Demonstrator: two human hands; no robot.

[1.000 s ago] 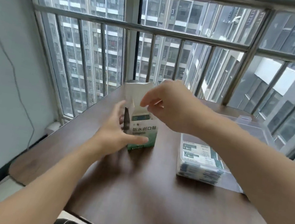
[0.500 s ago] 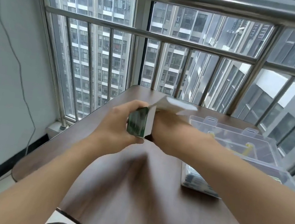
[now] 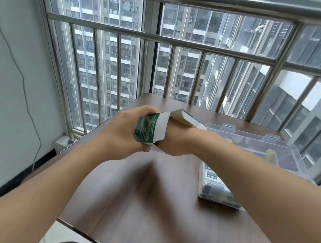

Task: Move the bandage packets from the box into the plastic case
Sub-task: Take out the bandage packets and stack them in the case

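My left hand grips the green-and-white bandage box and holds it above the table, tipped on its side with the open end facing right. Its white flap sticks out over my right wrist. My right hand reaches into the opening, and its fingers are hidden inside the box. The clear plastic case lies open on the table to the right, partly behind my right forearm. A stack of bandage packets shows through its near-left corner.
The dark brown wooden table ends at a rounded left edge beside a white wall. Steel window bars stand right behind the table's far edge. The case's lid with two latch tabs rests near the bars.
The box stood upright on the table a second ago. My left hand has lifted and tipped it sideways, and my right hand has gone from above the box into its opening.
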